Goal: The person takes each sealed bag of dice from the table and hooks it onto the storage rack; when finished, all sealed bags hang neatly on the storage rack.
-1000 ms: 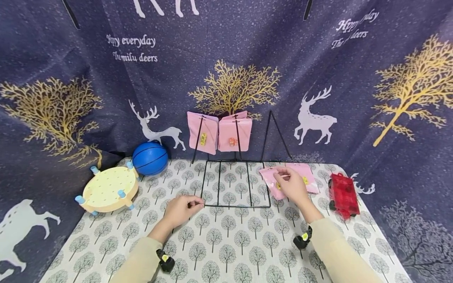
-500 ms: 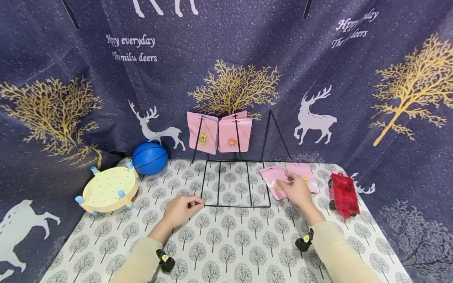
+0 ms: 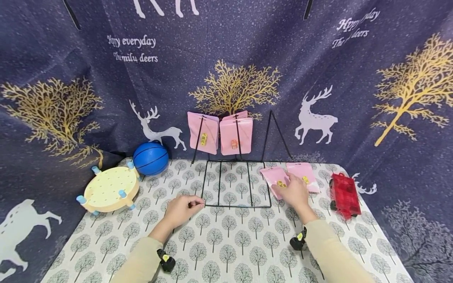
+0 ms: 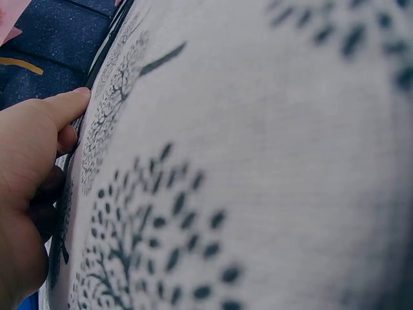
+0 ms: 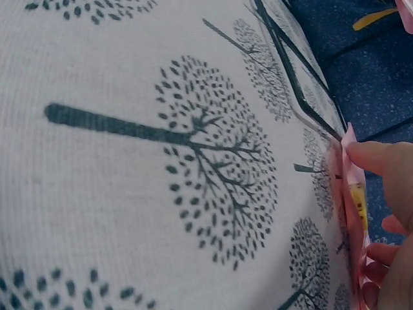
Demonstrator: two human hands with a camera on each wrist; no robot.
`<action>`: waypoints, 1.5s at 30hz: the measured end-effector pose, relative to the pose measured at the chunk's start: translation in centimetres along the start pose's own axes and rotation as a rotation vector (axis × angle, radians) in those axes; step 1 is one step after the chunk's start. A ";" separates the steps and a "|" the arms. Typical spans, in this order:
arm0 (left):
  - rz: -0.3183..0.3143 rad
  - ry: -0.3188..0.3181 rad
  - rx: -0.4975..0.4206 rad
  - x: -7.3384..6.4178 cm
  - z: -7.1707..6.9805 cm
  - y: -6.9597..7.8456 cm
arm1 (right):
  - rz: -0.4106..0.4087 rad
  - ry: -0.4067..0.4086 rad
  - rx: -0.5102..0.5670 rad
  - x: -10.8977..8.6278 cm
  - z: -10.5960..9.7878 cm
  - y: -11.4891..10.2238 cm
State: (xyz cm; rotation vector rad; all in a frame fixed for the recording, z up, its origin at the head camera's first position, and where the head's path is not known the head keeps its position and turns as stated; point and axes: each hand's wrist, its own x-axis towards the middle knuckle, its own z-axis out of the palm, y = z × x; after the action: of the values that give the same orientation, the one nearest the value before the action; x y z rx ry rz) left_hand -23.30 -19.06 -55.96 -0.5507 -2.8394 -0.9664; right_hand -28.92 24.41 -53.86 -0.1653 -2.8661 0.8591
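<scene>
My left hand [image 3: 181,210] has its thumb and index fingertips at the front left corner of the black wire rack [image 3: 235,206]. In the left wrist view the index finger [image 4: 71,106] lies along the dark wire. My right hand [image 3: 294,191] holds a pink pouch [image 3: 274,175] lying at the rack's right, thumb at its near left edge and fingers across its right side. Yellow dice show on it. The right wrist view gives this pouch [image 5: 352,174] edge-on between thumb and fingers. Another pink pouch [image 3: 301,171] lies just behind, partly covered by the hand.
Several pink pouches [image 3: 228,131] hang from the rack's left and middle prongs; the right prong [image 3: 276,127] bears none. A blue ball [image 3: 150,159] and a cream round stool [image 3: 111,186] with blue feet stand left. A red toy vehicle [image 3: 345,194] is at the right edge.
My right hand has shifted from over the pouch's top to its right and lower edges and now spans it. The left hand stays at the rack's corner.
</scene>
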 end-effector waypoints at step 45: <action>-0.029 -0.019 0.002 0.0 0.0 0.2 | 0.218 -0.201 0.274 -0.1 -2.1 -1.4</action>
State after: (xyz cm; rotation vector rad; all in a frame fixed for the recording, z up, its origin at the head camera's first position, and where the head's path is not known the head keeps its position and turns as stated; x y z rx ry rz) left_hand -23.23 -18.90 -55.83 -0.5228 -2.8721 -0.9688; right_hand -28.55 24.35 -51.41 -0.3855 -2.9069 1.3724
